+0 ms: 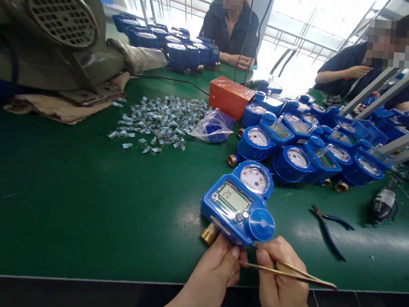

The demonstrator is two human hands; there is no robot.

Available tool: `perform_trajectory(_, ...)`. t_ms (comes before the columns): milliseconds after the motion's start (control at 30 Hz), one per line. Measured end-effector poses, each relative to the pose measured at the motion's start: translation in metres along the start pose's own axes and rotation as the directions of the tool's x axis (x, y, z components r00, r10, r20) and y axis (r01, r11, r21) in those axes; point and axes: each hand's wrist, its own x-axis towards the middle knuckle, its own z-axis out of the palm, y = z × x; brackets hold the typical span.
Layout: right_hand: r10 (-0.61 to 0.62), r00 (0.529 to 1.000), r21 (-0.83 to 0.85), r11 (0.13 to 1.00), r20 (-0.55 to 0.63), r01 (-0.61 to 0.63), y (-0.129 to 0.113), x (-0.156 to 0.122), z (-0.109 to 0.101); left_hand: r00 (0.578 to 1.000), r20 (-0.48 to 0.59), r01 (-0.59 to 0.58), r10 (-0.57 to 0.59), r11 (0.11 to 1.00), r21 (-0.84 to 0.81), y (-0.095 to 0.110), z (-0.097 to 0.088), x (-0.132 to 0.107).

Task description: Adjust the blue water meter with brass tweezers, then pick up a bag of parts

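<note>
A blue water meter (240, 202) with a lit display and a white dial lies on the green table (60, 198), its brass fitting pointing toward me. My left hand (211, 278) pinches the meter's near edge with thumb and fingers. My right hand (280, 287) is closed on brass tweezers (287, 271), whose tips point left toward my left thumb, just under the meter's round blue cap.
Several more blue meters (308, 148) crowd the right. Pliers (329, 226) lie to the right of my meter. A heap of small clear seals (157, 120), a plastic bag (212, 128), an orange box (229, 96) and a grey blower (50, 30) stand behind. Other people sit across.
</note>
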Motion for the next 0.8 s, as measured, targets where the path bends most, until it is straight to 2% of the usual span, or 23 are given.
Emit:
perform_trajectory(433, 0.005, 1.0, 0.01, 1.0, 0.018, -0.005, 0.0001, 0.0022, 0.0012, 0.999, 0.029, -0.023, 0.022, 0.999, 0.045, 0.004, -0.0005, 0.0027)
perform_trajectory(800, -0.06, 0.997, -0.089, 0.994, 0.05, 0.064, -0.0019, 0.0071, 0.0002, 0.994, 0.028, -0.105, 0.103, 0.988, 0.11, 0.0002, -0.0038, 0.0021)
